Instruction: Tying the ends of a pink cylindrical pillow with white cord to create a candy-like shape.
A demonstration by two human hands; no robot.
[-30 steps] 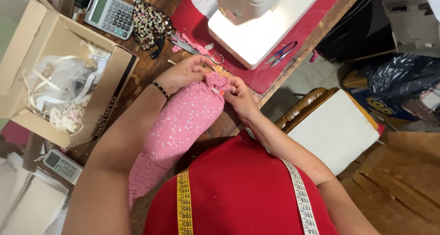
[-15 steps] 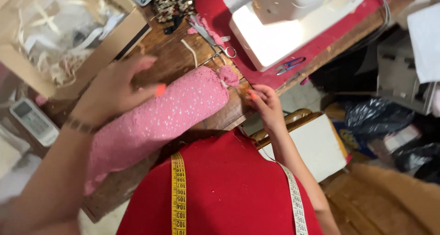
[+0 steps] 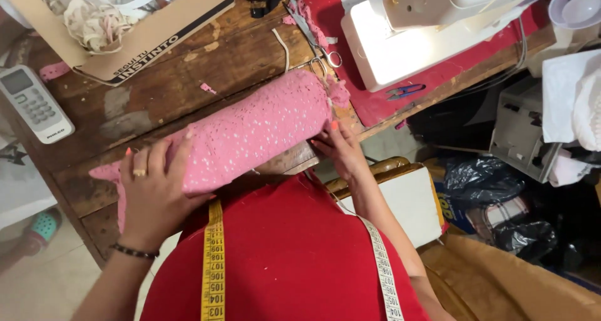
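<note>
A roll of pink speckled lace fabric (image 3: 250, 130) lies across the near edge of a worn wooden table (image 3: 188, 71). My left hand (image 3: 153, 193), wearing a ring and a dark bracelet, grips the roll's left end from below. My right hand (image 3: 341, 149) presses flat against the roll's right end, fingers under it. A yellow and white tape measure (image 3: 213, 264) hangs round my neck over a red top.
A white sewing machine (image 3: 426, 27) stands on a red cloth (image 3: 350, 20) at the back right. Scissors (image 3: 313, 36) lie beside it, blue snips (image 3: 404, 92) near the table's edge. A cardboard box (image 3: 156, 30) of ribbons sits back left, a white remote (image 3: 34, 102) far left. Bags and boxes crowd the right.
My left hand has dropped from on top of the roll to grip its left end. The roll now lies flatter along the table edge. My right hand stays at its right end.
</note>
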